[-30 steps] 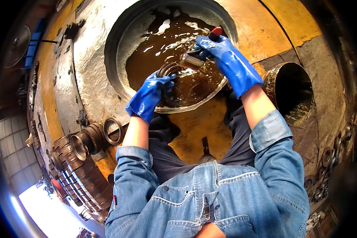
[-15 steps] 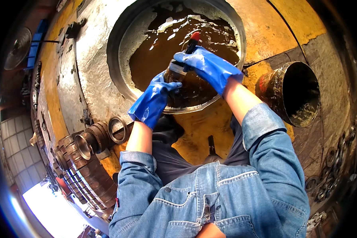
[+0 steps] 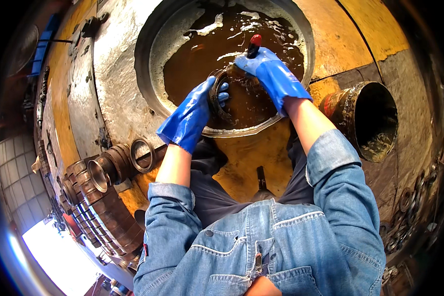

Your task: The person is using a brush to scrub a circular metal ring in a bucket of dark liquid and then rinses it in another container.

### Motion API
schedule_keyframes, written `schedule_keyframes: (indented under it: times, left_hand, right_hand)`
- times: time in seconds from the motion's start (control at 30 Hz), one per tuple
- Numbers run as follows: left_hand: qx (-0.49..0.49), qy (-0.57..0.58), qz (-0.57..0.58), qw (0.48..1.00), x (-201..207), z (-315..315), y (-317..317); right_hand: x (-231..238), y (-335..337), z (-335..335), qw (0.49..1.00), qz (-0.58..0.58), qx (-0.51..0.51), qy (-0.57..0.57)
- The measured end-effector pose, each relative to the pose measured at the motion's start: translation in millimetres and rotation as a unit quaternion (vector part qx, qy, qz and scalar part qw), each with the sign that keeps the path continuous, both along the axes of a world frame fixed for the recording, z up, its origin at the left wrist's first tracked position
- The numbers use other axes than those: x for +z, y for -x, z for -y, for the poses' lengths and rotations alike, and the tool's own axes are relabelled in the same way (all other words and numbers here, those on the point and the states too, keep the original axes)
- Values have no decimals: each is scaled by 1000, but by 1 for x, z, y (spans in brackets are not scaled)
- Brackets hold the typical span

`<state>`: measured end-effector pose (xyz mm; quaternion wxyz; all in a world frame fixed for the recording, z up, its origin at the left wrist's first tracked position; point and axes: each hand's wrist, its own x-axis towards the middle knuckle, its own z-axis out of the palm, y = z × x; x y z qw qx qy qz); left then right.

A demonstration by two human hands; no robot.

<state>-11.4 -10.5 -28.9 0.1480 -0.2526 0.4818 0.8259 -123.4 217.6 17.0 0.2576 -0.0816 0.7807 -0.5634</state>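
Both my hands wear blue rubber gloves and work over a round basin (image 3: pixel 153 54) full of brown liquid. My left hand (image 3: pixel 192 116) grips a dark metal ring (image 3: pixel 216 98), held on edge at the liquid's surface. My right hand (image 3: pixel 269 74) holds a brush with a red-tipped handle (image 3: pixel 254 43), pressed against the ring. The brush's bristles are hidden behind the glove and ring.
Rows of brownish metal rings and sleeves (image 3: pixel 101 172) lie at my left. A wide rusty pipe opening (image 3: pixel 375 121) sits at the right. The basin's surround is a yellow and grey painted surface (image 3: pixel 340 34). Small metal parts (image 3: pixel 409 207) are scattered at far right.
The ring has come up out of the liquid and turned more on edge. My right hand has shifted left with the brush onto it. The view has drifted slightly.
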Motion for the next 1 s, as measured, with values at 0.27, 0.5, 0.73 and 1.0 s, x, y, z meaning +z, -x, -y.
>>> schedule_keyframes:
  times: [0.27, 0.5, 0.73, 1.0]
  left_hand:
    - [79, -52, 187, 978, 5, -20, 29]
    - [51, -34, 187, 980, 11, -22, 28]
    - [51, -55, 153, 985, -2, -23, 31]
    - [-144, 13, 52, 988, 28, -37, 7]
  right_hand:
    - [28, 4, 31, 979, 4, 186, -79]
    - [32, 13, 15, 990, 16, 64, -123]
    - [23, 14, 33, 986, -3, 114, -122]
    - [-25, 31, -5, 965, 40, 1, -259]
